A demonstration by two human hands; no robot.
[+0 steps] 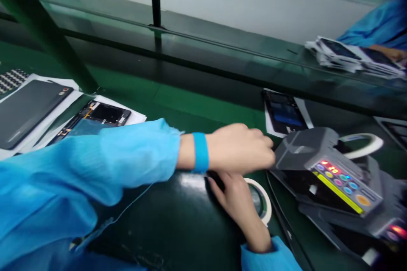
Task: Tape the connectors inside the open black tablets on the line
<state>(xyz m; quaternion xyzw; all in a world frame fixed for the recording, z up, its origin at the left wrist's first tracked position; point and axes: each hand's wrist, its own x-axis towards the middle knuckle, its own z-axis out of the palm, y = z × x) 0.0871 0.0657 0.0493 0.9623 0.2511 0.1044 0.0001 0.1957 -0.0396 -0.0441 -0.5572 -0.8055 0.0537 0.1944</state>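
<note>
My left hand (pixel 241 148), with a blue band (pixel 200 152) at the wrist, reaches across from the left. Its fingers curl downward beside the grey automatic tape dispenser (pixel 330 173); whatever they hold is hidden. Beneath it, my right hand (pixel 237 197) comes up from the lower right, thumb apart from the fingers, and the left wrist partly covers the fingertips. Nothing shows between its thumb and fingers. Just beside the right hand lies a roll of whitish tape (pixel 267 207) on the dark green tabletop (pixel 178 220).
Lit digits and buttons mark the dispenser; a second similar machine (pixel 388 224) stands closer. At left are a dark tablet (pixel 32 110) and an opened device (pixel 108 113). Another device (pixel 282 112) lies behind the dispenser. Beyond the rail, a co-worker's sleeve (pixel 378 23) is near stacked devices (pixel 346 53).
</note>
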